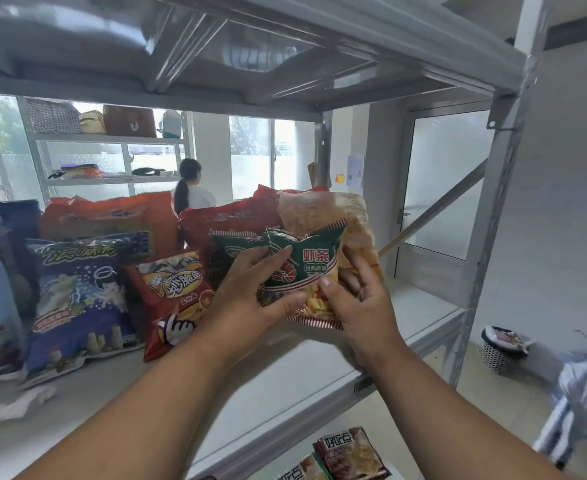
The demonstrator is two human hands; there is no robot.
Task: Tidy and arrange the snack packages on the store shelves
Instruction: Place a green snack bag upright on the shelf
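Note:
Both my hands hold a green, red and yellow shrimp-stick snack bag [314, 271] just above the grey shelf [285, 368]. My left hand [250, 296] grips its left side, thumb at the bottom and fingers over the top. My right hand [358, 303] grips its right side, thumb on the front. A second green bag [233, 251] stands right behind it, and a pale orange bag [333, 216] leans behind on the right. Further left stand an orange corn-snack bag [174, 289] and a large blue bag [77, 299], with red bags [112, 216] at the back.
The shelf's right post [493, 216] and a diagonal brace stand to the right. Small snack packs [351, 452] lie on the lower shelf. A mesh bin [499, 348] is on the floor. A person [191, 188] stands beyond the shelf. A white wrapper [18, 403] lies front left.

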